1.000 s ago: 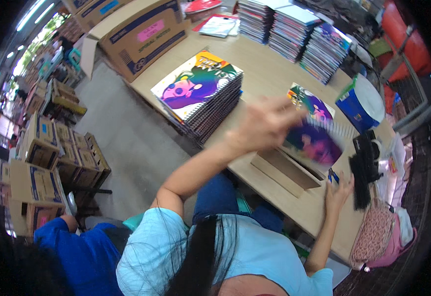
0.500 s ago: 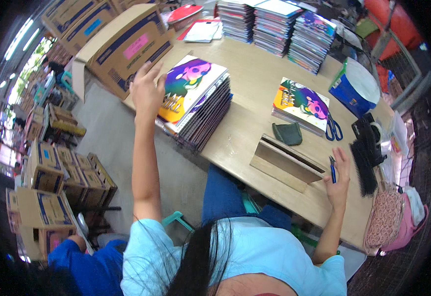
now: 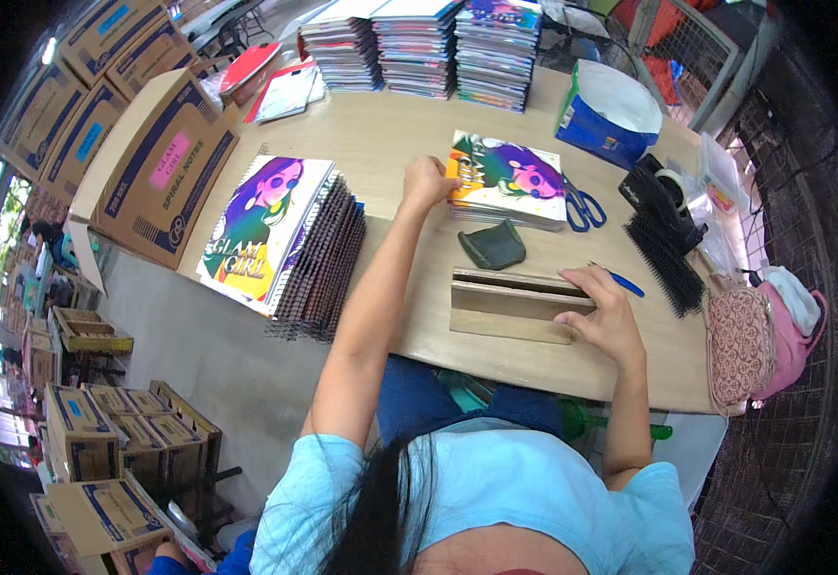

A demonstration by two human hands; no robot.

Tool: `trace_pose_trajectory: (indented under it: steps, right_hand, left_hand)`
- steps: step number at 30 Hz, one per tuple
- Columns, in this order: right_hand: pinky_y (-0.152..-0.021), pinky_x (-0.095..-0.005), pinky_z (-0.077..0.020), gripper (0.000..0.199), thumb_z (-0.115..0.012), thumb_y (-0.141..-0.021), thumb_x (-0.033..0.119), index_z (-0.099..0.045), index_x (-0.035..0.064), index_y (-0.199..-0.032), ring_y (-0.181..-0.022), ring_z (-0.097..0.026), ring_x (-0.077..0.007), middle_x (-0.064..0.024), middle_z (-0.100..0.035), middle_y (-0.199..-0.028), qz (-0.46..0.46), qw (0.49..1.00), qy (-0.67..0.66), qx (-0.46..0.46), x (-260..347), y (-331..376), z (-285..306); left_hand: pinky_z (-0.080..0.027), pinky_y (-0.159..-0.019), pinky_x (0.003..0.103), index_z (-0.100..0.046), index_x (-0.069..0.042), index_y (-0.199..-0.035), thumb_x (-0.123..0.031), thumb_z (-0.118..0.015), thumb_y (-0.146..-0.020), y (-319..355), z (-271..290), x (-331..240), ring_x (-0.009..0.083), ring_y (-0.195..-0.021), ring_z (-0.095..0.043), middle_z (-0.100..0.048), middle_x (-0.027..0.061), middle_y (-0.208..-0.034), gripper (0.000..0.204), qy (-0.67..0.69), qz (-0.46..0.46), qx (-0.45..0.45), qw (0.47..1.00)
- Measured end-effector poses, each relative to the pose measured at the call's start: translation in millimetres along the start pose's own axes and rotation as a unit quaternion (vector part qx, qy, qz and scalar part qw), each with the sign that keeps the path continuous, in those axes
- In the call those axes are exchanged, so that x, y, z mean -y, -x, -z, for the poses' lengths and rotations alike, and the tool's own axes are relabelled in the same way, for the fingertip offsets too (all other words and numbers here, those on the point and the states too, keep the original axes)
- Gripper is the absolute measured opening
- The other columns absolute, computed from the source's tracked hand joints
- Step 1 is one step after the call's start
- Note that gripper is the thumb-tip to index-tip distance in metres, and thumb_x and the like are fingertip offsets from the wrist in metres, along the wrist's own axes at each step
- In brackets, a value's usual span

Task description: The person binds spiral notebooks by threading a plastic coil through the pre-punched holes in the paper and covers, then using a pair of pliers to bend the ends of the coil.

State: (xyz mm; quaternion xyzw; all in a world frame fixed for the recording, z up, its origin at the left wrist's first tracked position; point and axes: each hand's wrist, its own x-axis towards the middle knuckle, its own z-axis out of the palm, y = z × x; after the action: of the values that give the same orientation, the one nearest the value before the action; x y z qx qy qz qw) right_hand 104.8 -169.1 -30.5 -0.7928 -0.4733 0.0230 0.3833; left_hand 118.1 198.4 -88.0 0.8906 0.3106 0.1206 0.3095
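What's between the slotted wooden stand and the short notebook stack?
Head view: a dark green pad lies between the wooden stand and the notebook stack.

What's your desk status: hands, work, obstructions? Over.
Left hand at small illustrated stack, left edge. Right hand at slotted wooden block, right end. Dark green pad between stack and block.

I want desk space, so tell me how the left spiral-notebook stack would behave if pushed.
The spiral-notebook stack would probably feel heavy, being many notebooks thick. It may shear apart, since no strap shows. Its crowded dark coils could catch.
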Motion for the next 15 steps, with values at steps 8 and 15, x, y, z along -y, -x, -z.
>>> trace_pose_trajectory:
  steps: [8,15]
  right_hand:
    - [-0.101,-0.0395,-0.0423,0.088,-0.085,-0.071,0.019,-0.036,0.0050,-0.142,-0.130,-0.043,-0.0264,-0.0147,-0.048,-0.134,-0.058,0.925,-0.235,-0.292,-3,-49,-1]
    - [-0.081,-0.0273,-0.0537,0.028,-0.060,-0.081,-0.015,-0.064,-0.0045,-0.107,-0.089,-0.066,-0.0131,-0.0077,-0.069,-0.094,0.053,0.924,-0.350,-0.145,78,-64,-10]
  left_hand:
    - [-0.055,-0.076,0.030,-0.053,0.001,-0.094,0.011,-0.060,-0.083,117,85,-51,0.0218,-0.087,-0.068,-0.065,0.0096,-0.092,0.016,0.310,-0.215,-0.124,0.918]
    - [-0.049,-0.084,0.029,-0.051,0.001,-0.120,0.005,-0.064,-0.087,207,90,33,0.0148,-0.095,-0.061,-0.063,0.0087,-0.104,0.035,0.323,-0.161,-0.058,0.931]
